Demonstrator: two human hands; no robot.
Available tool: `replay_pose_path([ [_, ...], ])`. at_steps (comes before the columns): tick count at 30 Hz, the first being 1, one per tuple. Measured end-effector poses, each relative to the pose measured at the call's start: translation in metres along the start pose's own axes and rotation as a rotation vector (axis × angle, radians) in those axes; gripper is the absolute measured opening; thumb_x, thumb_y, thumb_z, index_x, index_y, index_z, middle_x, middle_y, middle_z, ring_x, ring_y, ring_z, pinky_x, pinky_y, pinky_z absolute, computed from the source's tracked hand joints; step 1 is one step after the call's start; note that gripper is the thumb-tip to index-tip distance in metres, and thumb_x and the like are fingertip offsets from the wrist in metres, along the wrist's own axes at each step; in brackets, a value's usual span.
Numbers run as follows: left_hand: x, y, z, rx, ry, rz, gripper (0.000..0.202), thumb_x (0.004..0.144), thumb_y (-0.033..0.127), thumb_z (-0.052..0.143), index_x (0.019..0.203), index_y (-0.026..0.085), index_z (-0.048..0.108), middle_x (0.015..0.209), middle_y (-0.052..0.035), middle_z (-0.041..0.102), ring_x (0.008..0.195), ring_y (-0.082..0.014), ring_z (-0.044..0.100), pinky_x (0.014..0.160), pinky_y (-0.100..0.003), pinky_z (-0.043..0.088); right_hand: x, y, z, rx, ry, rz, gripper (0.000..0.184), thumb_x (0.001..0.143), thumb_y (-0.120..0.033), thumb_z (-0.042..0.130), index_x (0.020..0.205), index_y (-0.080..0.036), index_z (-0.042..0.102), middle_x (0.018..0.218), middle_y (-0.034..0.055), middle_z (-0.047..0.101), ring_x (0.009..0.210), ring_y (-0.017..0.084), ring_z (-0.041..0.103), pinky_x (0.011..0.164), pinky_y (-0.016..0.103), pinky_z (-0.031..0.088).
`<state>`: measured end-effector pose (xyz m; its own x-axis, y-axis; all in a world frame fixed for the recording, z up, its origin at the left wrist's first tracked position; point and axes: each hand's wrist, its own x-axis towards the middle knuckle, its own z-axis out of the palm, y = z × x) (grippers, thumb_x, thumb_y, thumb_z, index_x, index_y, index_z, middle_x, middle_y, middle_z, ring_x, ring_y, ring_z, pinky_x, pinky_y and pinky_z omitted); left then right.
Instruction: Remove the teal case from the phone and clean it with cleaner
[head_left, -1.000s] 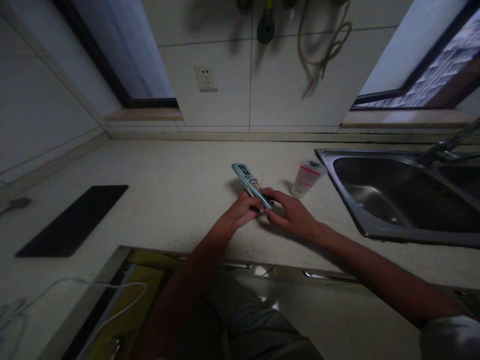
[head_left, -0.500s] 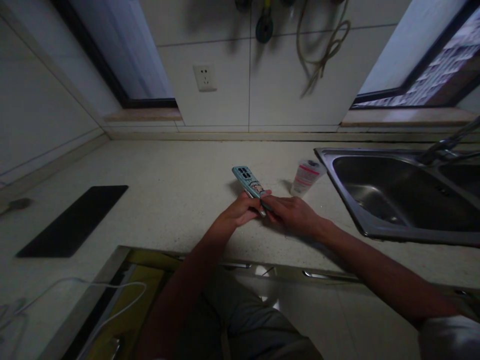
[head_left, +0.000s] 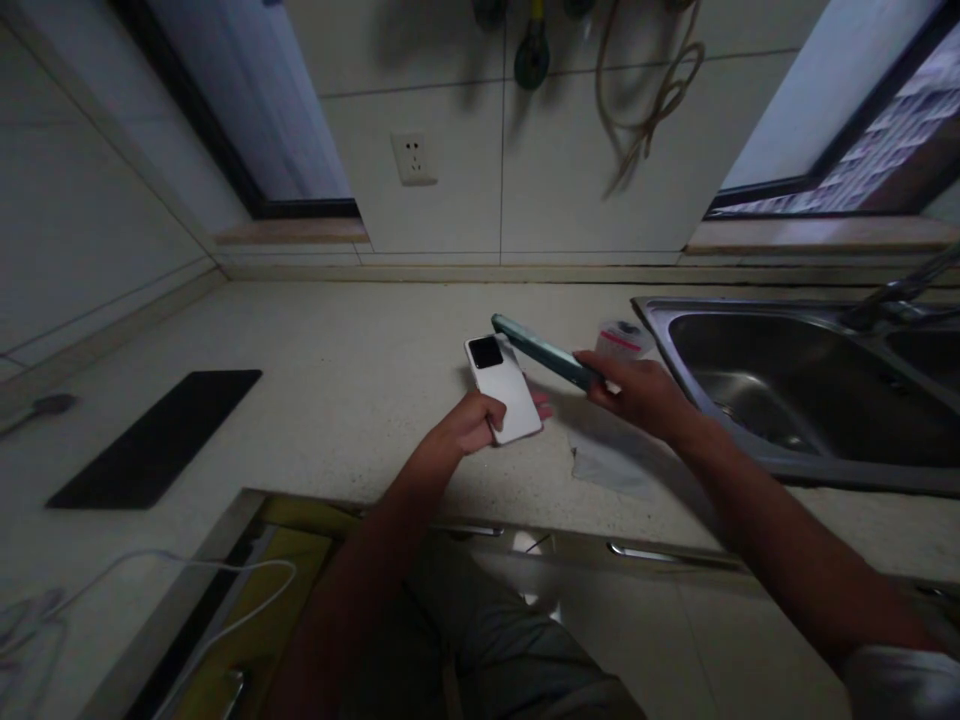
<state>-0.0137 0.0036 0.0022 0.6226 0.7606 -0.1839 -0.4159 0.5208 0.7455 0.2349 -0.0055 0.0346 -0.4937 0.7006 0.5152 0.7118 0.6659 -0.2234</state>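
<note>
White phone [head_left: 504, 392], teal case [head_left: 546, 352], held over speckled countertop [head_left: 337, 400], steel sink [head_left: 825, 470]

White phone [head_left: 504, 391] back-up, bare; teal case [head_left: 546, 352] raised, tilted beside.

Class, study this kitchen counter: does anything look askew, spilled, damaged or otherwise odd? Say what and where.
Nothing looks spilled or broken. The one oddity: the white phone in the left hand is bare, and a teal case is held apart in the right hand. A crinkled sheet lies on the counter.
</note>
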Motion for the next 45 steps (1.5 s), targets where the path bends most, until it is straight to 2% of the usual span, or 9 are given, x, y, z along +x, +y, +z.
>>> replay_pose_path([
  [5, -0.004, 0.006, 0.007, -0.052, -0.025, -0.013, 0.086, 0.046, 0.007, 0.052, 0.132, 0.014, 0.050, 0.098, -0.0103, 0.074, 0.099, -0.0309, 0.072, 0.099, -0.055, 0.049, 0.000, 0.003, -0.001, 0.122, 0.104, 0.169, 0.036, 0.088, -0.032, 0.056, 0.118, -0.022, 0.073, 0.084, 0.0052, 0.077, 0.060, 0.017, 0.065, 0.059, 0.028, 0.049],
  [11, -0.008, 0.014, 0.009, -0.026, 0.062, 0.128, 0.062, 0.059, 0.025, 0.061, 0.120, 0.015, 0.052, 0.076, -0.0034, 0.066, 0.067, -0.0218, 0.065, 0.069, -0.039, 0.054, 0.004, -0.008, 0.017, 0.471, 0.326, 0.530, 0.039, 0.086, -0.042, 0.061, 0.113, -0.017, 0.074, 0.074, 0.0037, 0.071, 0.057, 0.017, 0.060, 0.058, 0.033, 0.054],
  [14, -0.007, 0.016, 0.008, -0.008, 0.178, 0.238, 0.049, 0.065, 0.033, 0.063, 0.110, 0.015, 0.055, 0.079, -0.0025, 0.064, 0.058, -0.0144, 0.055, 0.052, -0.029, 0.046, 0.007, -0.009, 0.026, 0.761, 0.350, 0.684, 0.038, 0.079, -0.041, 0.066, 0.110, -0.019, 0.072, 0.074, 0.0009, 0.068, 0.061, 0.016, 0.062, 0.061, 0.034, 0.058],
  [18, -0.001, 0.014, 0.004, 0.233, 0.446, 0.406, 0.063, 0.072, 0.034, 0.064, 0.132, 0.021, 0.050, 0.093, -0.0012, 0.064, 0.057, -0.0095, 0.049, 0.046, -0.023, 0.034, 0.011, -0.011, 0.032, 0.949, 0.349, 0.825, 0.036, 0.073, -0.036, 0.070, 0.106, -0.021, 0.068, 0.070, -0.0021, 0.062, 0.061, 0.015, 0.060, 0.059, 0.032, 0.058],
  [21, -0.002, 0.016, 0.000, 0.558, 0.585, 0.459, 0.074, 0.079, 0.034, 0.063, 0.149, 0.029, 0.041, 0.105, -0.0044, 0.065, 0.073, -0.0138, 0.058, 0.059, -0.025, 0.044, 0.011, -0.013, 0.033, 1.034, 0.338, 0.846, 0.037, 0.070, -0.034, 0.071, 0.105, -0.022, 0.064, 0.077, -0.0005, 0.065, 0.067, 0.017, 0.064, 0.061, 0.033, 0.059],
  [25, -0.009, 0.018, -0.001, 1.139, 0.818, 0.529, 0.081, 0.080, 0.033, 0.067, 0.156, 0.027, 0.039, 0.131, -0.0134, 0.059, 0.116, -0.0279, 0.058, 0.095, -0.039, 0.047, 0.007, -0.016, 0.036, 1.072, 0.267, 0.802, 0.039, 0.071, -0.035, 0.071, 0.107, -0.024, 0.061, 0.087, 0.0018, 0.069, 0.077, 0.020, 0.069, 0.069, 0.039, 0.062],
  [30, -0.012, 0.015, -0.002, 1.608, 0.944, 0.333, 0.078, 0.084, 0.043, 0.067, 0.155, 0.021, 0.043, 0.130, -0.0192, 0.059, 0.117, -0.0344, 0.058, 0.097, -0.044, 0.046, 0.003, -0.021, 0.044, 1.109, 0.193, 0.789, 0.039, 0.073, -0.032, 0.071, 0.109, -0.026, 0.059, 0.108, 0.0066, 0.072, 0.092, 0.025, 0.071, 0.074, 0.044, 0.063],
  [34, -0.012, 0.013, -0.004, 1.761, 0.971, 0.233, 0.074, 0.086, 0.041, 0.065, 0.152, 0.017, 0.046, 0.124, -0.0215, 0.062, 0.114, -0.0362, 0.059, 0.093, -0.045, 0.047, 0.001, -0.022, 0.049, 1.102, 0.169, 0.794, 0.041, 0.072, -0.030, 0.071, 0.110, -0.026, 0.057, 0.120, 0.0096, 0.069, 0.101, 0.027, 0.071, 0.077, 0.045, 0.063],
  [45, -0.013, 0.009, -0.007, 1.870, 1.063, 0.086, 0.079, 0.091, 0.053, 0.059, 0.153, 0.008, 0.040, 0.128, -0.0292, 0.058, 0.116, -0.0417, 0.055, 0.091, -0.049, 0.045, -0.004, -0.015, 0.057, 0.951, 0.158, 0.749, 0.041, 0.074, -0.028, 0.063, 0.114, -0.026, 0.057, 0.133, 0.0108, 0.063, 0.103, 0.024, 0.069, 0.075, 0.039, 0.062],
])
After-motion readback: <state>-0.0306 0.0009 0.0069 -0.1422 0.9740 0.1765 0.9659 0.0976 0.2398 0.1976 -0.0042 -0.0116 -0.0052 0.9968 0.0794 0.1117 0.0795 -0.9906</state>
